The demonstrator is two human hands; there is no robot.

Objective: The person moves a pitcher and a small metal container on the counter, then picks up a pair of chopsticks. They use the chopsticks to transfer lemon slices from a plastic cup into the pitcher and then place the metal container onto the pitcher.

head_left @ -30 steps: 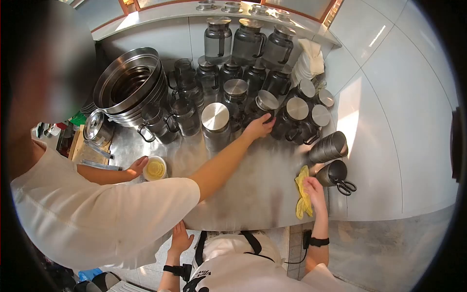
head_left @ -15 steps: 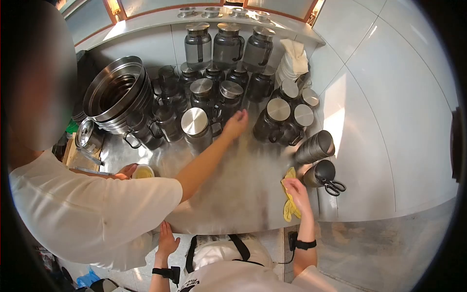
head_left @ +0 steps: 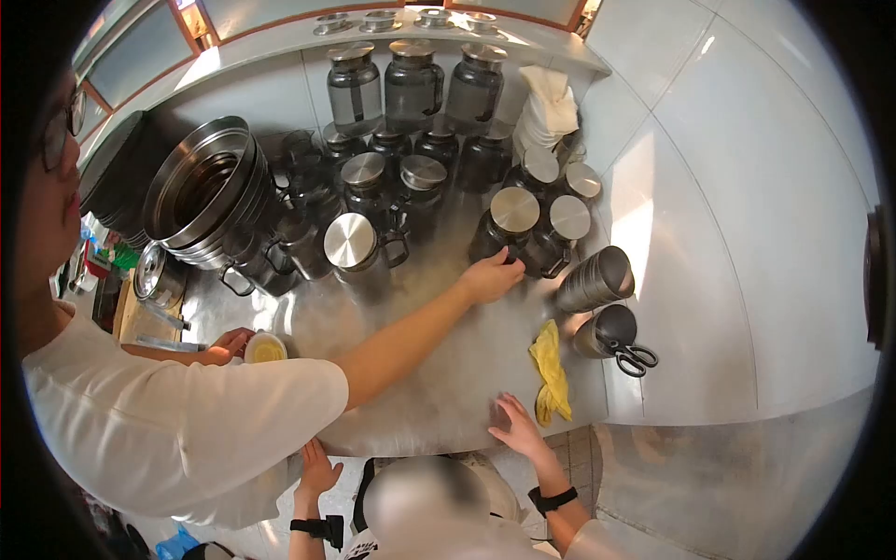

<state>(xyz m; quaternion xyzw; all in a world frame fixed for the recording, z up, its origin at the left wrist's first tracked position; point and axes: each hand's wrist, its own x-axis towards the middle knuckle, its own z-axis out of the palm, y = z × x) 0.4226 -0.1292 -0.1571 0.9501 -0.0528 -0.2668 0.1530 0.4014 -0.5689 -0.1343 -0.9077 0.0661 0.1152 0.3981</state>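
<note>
My left hand (head_left: 318, 469) rests at the front edge of the steel table (head_left: 420, 373), fingers apart and holding nothing. To the right, my right hand (head_left: 516, 426) is over the front edge with its fingers spread, holding nothing. A crumpled yellow cloth (head_left: 551, 371) lies just beside it. From the left, a co-worker's arm (head_left: 401, 327) reaches across, its hand (head_left: 492, 277) at a dark pitcher (head_left: 512, 217) with a steel lid. The co-worker's other hand (head_left: 229, 346) touches a small cup of yellow contents (head_left: 266, 349).
Several lidded pitchers (head_left: 352, 93) stand at the back. Stacked steel bowls (head_left: 201, 187) are at the left. On the right are stacked dark cups (head_left: 597, 280) and a container (head_left: 605, 331) with black-handled scissors (head_left: 635, 358). White cloths (head_left: 549, 103) sit in the back corner.
My right hand has left the yellow cloth, moving left and toward the front edge. The co-worker's hand moved left, then right to another pitcher. One pitcher now stands farther left. The view has shifted.
</note>
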